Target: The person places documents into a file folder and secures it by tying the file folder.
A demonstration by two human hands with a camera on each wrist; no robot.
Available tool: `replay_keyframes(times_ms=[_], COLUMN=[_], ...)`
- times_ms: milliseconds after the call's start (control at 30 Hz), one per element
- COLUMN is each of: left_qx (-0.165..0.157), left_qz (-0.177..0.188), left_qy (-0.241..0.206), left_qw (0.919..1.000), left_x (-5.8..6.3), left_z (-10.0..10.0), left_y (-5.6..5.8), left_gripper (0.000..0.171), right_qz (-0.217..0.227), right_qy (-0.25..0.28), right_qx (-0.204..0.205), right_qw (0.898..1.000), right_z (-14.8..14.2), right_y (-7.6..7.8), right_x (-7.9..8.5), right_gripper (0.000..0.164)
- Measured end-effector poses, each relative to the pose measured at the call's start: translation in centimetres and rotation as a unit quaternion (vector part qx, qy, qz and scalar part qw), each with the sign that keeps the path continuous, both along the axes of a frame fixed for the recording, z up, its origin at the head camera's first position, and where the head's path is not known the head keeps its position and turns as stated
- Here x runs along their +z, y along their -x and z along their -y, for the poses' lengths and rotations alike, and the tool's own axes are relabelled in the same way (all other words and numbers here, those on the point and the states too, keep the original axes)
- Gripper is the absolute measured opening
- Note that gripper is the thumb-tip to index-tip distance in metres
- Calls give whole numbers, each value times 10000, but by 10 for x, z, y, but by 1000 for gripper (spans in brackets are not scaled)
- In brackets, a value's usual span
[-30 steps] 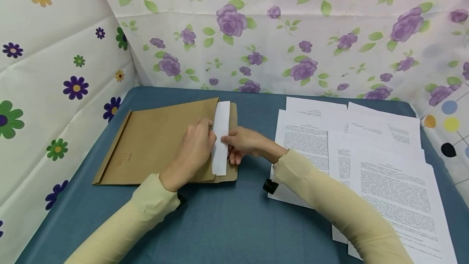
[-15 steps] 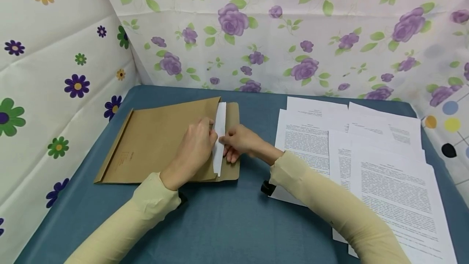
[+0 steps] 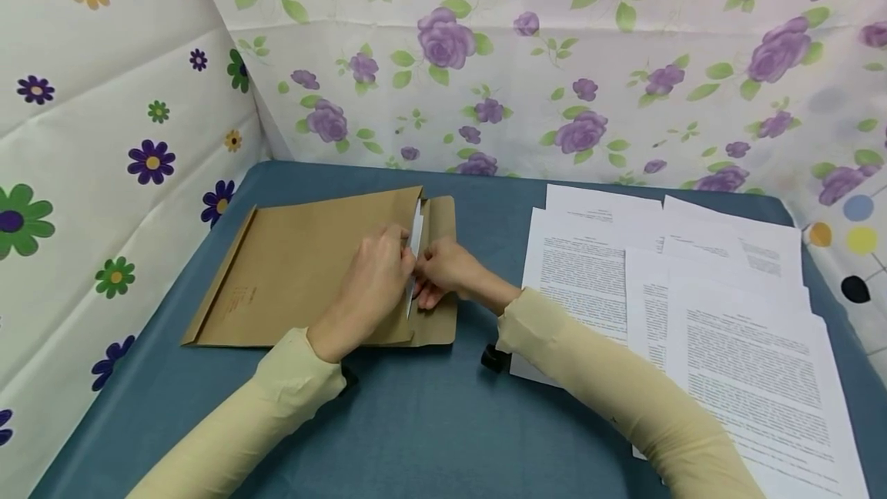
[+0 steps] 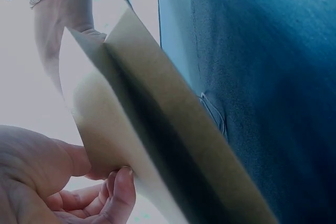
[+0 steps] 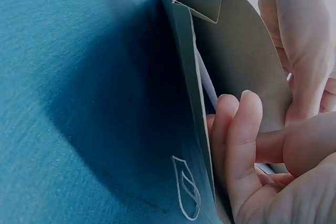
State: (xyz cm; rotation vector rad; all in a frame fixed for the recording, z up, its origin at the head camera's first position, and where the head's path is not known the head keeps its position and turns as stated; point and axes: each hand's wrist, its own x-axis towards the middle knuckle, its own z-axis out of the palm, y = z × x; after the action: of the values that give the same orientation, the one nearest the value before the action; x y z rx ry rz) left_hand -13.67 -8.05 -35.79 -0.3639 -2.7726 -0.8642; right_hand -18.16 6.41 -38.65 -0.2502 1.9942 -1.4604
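A brown paper envelope (image 3: 305,276) lies on the blue table, its mouth on the right side. My left hand (image 3: 370,279) pinches the upper panel at the mouth and lifts it; in the left wrist view the thumb and fingers (image 4: 123,192) grip that panel's edge. White paper (image 3: 416,233) shows as a thin strip inside the mouth, and the right wrist view also shows the paper (image 5: 206,80) between the panels. My right hand (image 3: 443,272) is at the mouth, pinching the paper's edge, with some fingers over the lower flap (image 3: 441,322). Much of the paper is hidden inside.
Several printed sheets (image 3: 751,360) lie overlapping on the right of the table, partly under the right sleeve (image 3: 617,391). A thin white string loop (image 5: 188,195) shows low in the right wrist view. Flowered cloth (image 3: 443,98) hangs behind and at the left.
The white paper has gone left into the envelope, from a wide strip to a thin one. My right hand has moved slightly left with it. The left hand keeps its grip.
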Motion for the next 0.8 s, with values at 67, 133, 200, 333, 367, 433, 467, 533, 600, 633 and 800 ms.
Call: replay_keyframes(times_ms=[67, 133, 200, 333, 367, 433, 467, 533, 600, 633, 800], left_qx=[-9, -15, -15, -18, -17, -30, -31, -23, -21, -18, 40], left_qz=[3, 18, 32, 48, 58, 69, 75, 92, 80, 59, -14], left_qy=[11, 11, 11, 18, 23, 29, 36, 65, 102, 132, 212], left_qw=[10000, 10000, 10000, 10000, 10000, 10000, 10000, 9999, 9999, 9999, 9998], left_x=[-1, -1, -1, -2, -2, -3, -4, -5, -7, -7, -10], left_z=[0, -1, -1, -2, -2, -3, -3, -3, -3, -3, -3], left_y=[0, 0, 0, 0, 1, 1, 1, 1, 2, 2, 5], left_gripper=[22, 22, 22, 22, 22, 22, 23, 23, 22, 22, 20], right_qz=[31, 50, 72, 52, 32, -49, -100, -228, -324, -362, -716], right_qy=[-24, -72, -114, -131, -105, -67, -47, -30, -24, -16, 20], right_qx=[1, 35, 82, 84, 58, 6, -13, -26, -36, -40, 52], right_qw=[10000, 10000, 9999, 9999, 9999, 10000, 9999, 9997, 9995, 9993, 9974], right_z=[1, 1, 2, 1, 0, -2, -4, -7, -12, -15, -32], right_y=[0, -1, -1, -2, -1, -1, -1, -1, -2, -2, -6], right_x=[-1, -2, -2, -3, -3, -3, -2, 1, 4, 6, 16], right_gripper=[39, 41, 43, 42, 41, 39, 38, 37, 35, 35, 28])
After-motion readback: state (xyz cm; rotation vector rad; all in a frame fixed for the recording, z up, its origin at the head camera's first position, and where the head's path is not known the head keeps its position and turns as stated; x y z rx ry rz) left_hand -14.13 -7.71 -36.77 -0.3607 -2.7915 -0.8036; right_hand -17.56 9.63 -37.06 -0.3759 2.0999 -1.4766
